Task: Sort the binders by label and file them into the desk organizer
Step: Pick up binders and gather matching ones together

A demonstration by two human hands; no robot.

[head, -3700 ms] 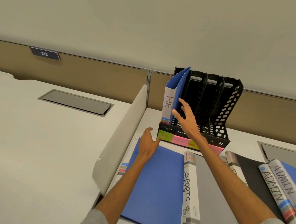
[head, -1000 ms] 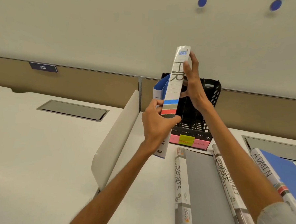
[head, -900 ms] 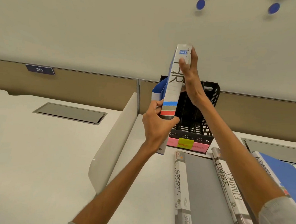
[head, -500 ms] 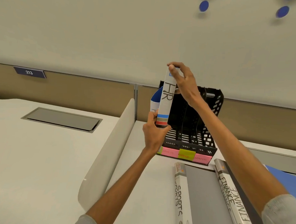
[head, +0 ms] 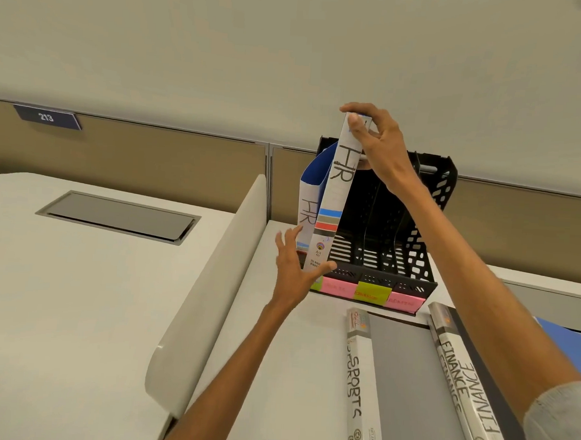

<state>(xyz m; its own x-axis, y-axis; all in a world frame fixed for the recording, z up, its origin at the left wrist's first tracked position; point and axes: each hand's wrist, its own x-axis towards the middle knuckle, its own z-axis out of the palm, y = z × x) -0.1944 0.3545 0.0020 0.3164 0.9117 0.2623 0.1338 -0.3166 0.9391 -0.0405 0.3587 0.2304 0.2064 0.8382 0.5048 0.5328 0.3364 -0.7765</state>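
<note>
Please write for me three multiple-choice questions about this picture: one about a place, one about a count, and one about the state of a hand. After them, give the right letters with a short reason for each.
1. Where is the SPORTS binder?
A. standing in the desk organizer
B. lying flat on the desk in front of the organizer
C. on top of the organizer

2. How many spines marked HR are in view?
A. one
B. two
C. four

3. What is the right hand doing?
A. resting flat on the desk
B. hanging idle
C. gripping the top of the HR binder

Answers:
1 B: its spine lies level on the desk, in front of the sticky labels.
2 B: one is on the HR binder being held, and one is on the blue binder to its left.
3 C: the fingers and thumb curl round the binder's top edge.
</note>
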